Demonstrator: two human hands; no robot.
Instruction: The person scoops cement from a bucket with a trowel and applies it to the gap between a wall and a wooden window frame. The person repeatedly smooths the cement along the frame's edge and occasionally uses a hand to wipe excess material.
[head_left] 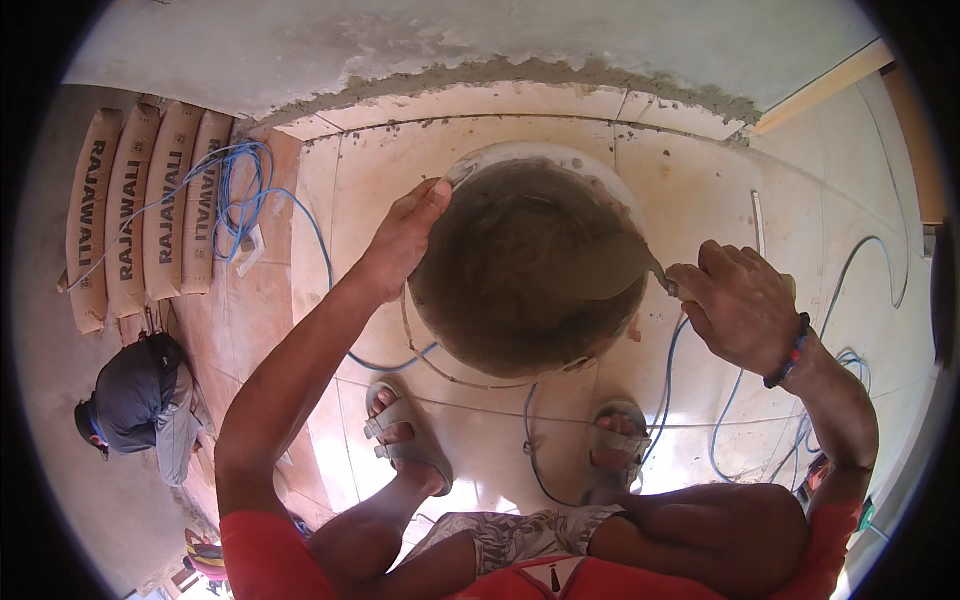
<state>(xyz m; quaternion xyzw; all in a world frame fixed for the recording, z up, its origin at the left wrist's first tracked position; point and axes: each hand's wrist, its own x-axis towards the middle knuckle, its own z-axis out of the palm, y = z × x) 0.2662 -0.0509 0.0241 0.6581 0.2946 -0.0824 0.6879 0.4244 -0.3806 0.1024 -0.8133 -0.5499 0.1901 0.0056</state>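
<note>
Floor (700, 170): smooth, shiny, pale tiles, stained, with thin straight joints. Four brown sacks (125, 210), long and plump, lie side by side at left. The round bucket (530, 150) stands on the floor, pale rim crusted with residue. Inside it, a wet grey mix (510, 235), swirled and thick. Right grip (735, 305): wrapped round the handle of a trowel (595, 268), its flat grey blade within the bucket. Left grip (405, 235): pinching the bucket's rim.

Over the mortar (500, 255), the left part of the bucket (612, 185) is free from above. In its right part, the trowel (605, 265) blocks the way; the left hand (408, 240) occupies the left edge. Toward the wall (480, 40), some tiles (430, 150) are free. Nearer, blue cables (667, 380) and sandals (412, 438) are obstacles.
</note>
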